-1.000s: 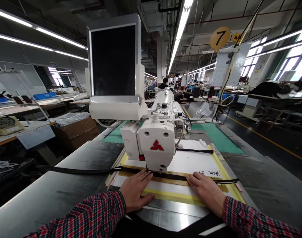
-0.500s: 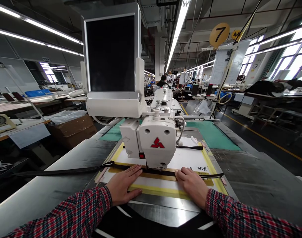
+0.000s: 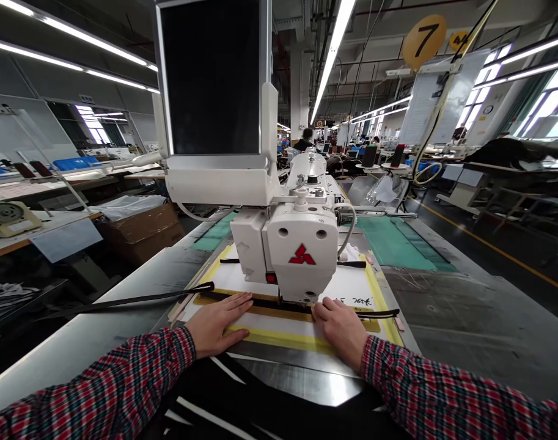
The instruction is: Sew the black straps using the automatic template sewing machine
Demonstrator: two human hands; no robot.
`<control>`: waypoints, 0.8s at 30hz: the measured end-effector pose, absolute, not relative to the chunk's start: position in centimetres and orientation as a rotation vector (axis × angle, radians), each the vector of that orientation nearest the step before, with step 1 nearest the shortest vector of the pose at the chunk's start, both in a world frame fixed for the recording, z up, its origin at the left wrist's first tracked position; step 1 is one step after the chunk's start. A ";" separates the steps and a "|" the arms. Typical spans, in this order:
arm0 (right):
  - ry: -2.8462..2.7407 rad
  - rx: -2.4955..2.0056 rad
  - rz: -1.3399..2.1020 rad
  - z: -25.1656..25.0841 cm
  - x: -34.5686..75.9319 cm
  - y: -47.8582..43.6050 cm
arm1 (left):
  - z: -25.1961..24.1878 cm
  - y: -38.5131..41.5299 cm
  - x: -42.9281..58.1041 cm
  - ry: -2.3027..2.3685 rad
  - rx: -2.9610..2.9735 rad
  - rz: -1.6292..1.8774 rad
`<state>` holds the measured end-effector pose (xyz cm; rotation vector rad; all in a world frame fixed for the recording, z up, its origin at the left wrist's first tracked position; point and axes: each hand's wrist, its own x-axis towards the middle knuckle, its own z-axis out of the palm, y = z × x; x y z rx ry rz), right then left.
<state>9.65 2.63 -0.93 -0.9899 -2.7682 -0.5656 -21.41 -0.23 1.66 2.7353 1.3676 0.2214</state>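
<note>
My left hand point(image 3: 218, 324) lies flat with fingers stretched and thumb spread, its fingertips on a black strap point(image 3: 279, 304). My right hand point(image 3: 340, 327) is curled, fingertips together at the strap just right of the needle area; its grip there is partly hidden. The strap runs across a white template point(image 3: 279, 324) edged with yellow tape, under the white sewing machine head point(image 3: 301, 256). A loose strap length point(image 3: 136, 300) loops and trails left over the metal table. The strap's right end point(image 3: 384, 314) sticks out beyond my right hand.
A dark screen point(image 3: 212, 79) rises above the machine at left. Black fabric with white stripes point(image 3: 223, 397) hangs at the table's front edge. Green sheets point(image 3: 393, 241) lie farther back. A wrapped cardboard box point(image 3: 143, 229) stands left, thread cones point(image 3: 369, 156) behind right.
The template and strap have shifted slightly left relative to the machine head, both hands moving along with them. The camera view has tilted down a little and turned left.
</note>
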 end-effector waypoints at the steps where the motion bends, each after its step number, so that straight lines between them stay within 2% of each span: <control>1: -2.759 -0.984 -0.571 -1.1 9.4 2.7 | 1.7 -0.2 -21.6 1.372 2.728 0.227; 13: -2.559 -0.881 -0.620 -2.9 8.7 2.8 | 0.6 -0.5 -22.9 1.438 2.762 0.305; 19: -2.452 -0.844 -0.564 -4.4 9.2 3.3 | 0.9 0.1 -26.5 2.000 2.679 0.461; 24: -2.520 -0.732 -0.590 -4.0 10.0 3.3 | 0.8 0.5 -26.8 1.827 2.707 0.547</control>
